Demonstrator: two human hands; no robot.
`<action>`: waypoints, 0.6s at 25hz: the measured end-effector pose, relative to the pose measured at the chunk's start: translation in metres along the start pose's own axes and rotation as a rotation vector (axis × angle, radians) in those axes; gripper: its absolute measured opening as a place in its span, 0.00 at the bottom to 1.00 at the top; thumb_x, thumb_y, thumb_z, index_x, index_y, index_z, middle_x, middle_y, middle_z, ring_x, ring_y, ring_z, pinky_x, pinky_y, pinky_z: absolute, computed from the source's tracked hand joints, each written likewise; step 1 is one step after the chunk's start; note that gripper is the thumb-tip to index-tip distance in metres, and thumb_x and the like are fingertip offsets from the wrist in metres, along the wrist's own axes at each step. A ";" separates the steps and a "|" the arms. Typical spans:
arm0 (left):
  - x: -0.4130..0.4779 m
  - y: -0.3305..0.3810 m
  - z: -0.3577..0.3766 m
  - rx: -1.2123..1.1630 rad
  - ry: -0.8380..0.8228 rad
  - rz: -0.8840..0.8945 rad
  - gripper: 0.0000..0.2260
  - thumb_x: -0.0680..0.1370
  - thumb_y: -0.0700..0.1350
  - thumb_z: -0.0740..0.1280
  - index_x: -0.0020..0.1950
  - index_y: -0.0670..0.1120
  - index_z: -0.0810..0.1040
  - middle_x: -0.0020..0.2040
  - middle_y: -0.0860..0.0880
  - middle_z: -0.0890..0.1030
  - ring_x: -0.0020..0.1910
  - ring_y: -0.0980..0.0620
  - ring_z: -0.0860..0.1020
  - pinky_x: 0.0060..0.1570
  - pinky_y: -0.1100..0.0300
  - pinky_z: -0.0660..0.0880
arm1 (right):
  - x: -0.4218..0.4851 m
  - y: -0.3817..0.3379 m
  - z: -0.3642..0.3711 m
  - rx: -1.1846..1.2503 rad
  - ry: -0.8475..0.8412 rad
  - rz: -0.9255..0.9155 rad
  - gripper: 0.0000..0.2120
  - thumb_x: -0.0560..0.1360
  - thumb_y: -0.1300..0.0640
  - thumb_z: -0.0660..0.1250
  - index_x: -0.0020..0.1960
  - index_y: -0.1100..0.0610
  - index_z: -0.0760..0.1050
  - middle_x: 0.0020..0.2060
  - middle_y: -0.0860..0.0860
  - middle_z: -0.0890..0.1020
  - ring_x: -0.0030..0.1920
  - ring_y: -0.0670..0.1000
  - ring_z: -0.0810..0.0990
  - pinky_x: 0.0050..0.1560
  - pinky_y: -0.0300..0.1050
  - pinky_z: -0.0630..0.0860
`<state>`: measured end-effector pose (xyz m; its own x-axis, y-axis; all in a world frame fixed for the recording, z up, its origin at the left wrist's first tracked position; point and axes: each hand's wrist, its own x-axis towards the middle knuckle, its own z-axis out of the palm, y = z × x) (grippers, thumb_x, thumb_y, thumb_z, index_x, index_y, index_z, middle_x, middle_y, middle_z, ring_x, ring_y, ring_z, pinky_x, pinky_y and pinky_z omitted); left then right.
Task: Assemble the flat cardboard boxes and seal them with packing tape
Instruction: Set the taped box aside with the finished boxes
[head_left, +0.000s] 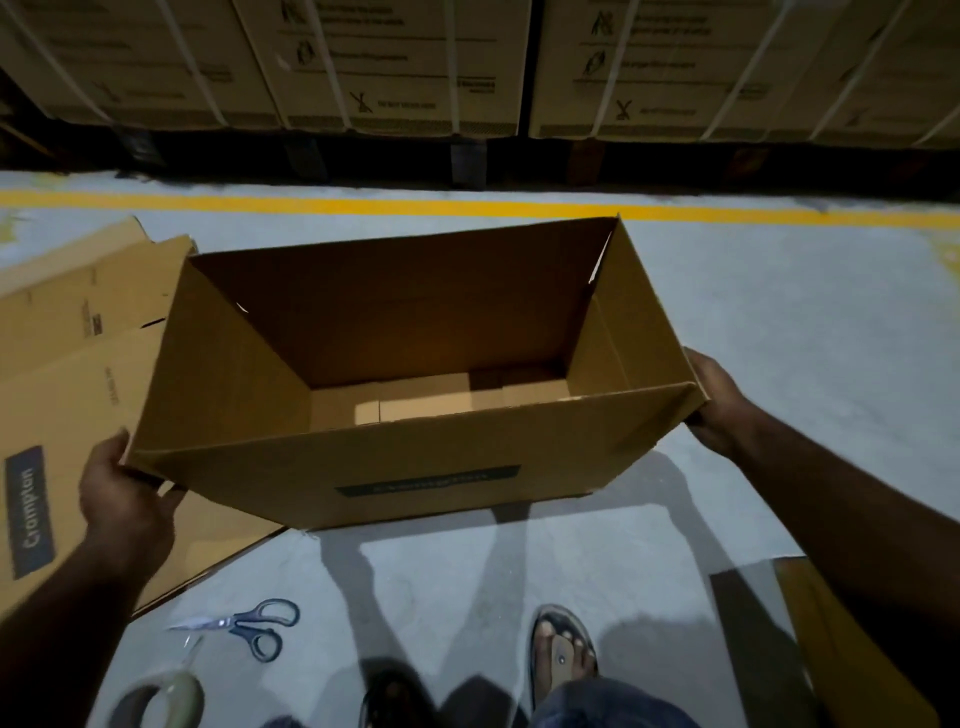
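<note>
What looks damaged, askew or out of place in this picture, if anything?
The open box, held by the left hand and right hand, shows a thin bright gap along its far right corner, as if that seam is parted. The scissors lie loose on the floor.

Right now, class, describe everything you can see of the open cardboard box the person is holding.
The open cardboard box is brown, rectangular and empty, its open top facing the camera. Bottom flaps are folded shut, light showing at their seams. A dark label, too blurred to read, sits on the near wall. The left hand grips its near left corner, the right hand its near right corner.
</note>
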<state>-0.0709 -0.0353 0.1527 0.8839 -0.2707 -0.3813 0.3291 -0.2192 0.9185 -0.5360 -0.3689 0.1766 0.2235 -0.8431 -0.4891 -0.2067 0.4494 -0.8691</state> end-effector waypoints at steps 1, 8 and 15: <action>0.005 0.007 -0.005 0.053 -0.058 0.037 0.14 0.85 0.52 0.53 0.66 0.54 0.73 0.63 0.51 0.77 0.63 0.48 0.75 0.63 0.45 0.71 | 0.002 -0.009 -0.004 -0.020 -0.051 -0.009 0.19 0.84 0.44 0.56 0.62 0.54 0.79 0.47 0.50 0.86 0.51 0.56 0.83 0.44 0.47 0.82; 0.058 0.054 -0.021 0.945 -0.454 0.025 0.20 0.75 0.40 0.74 0.63 0.49 0.72 0.59 0.42 0.76 0.50 0.37 0.80 0.40 0.41 0.81 | 0.006 -0.039 -0.001 -0.954 -0.183 -0.118 0.30 0.77 0.58 0.71 0.74 0.53 0.61 0.66 0.54 0.73 0.64 0.61 0.75 0.63 0.61 0.76; 0.032 0.054 -0.013 0.996 -0.706 0.046 0.31 0.72 0.29 0.71 0.66 0.54 0.67 0.71 0.50 0.70 0.56 0.42 0.78 0.40 0.48 0.79 | -0.011 -0.050 -0.015 -0.793 -0.451 -0.002 0.44 0.73 0.66 0.74 0.79 0.44 0.54 0.66 0.49 0.72 0.64 0.58 0.74 0.52 0.55 0.82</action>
<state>-0.0204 -0.0434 0.1918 0.4115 -0.6788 -0.6082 -0.3705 -0.7343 0.5688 -0.5422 -0.3867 0.2266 0.5415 -0.5735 -0.6147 -0.7626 -0.0273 -0.6463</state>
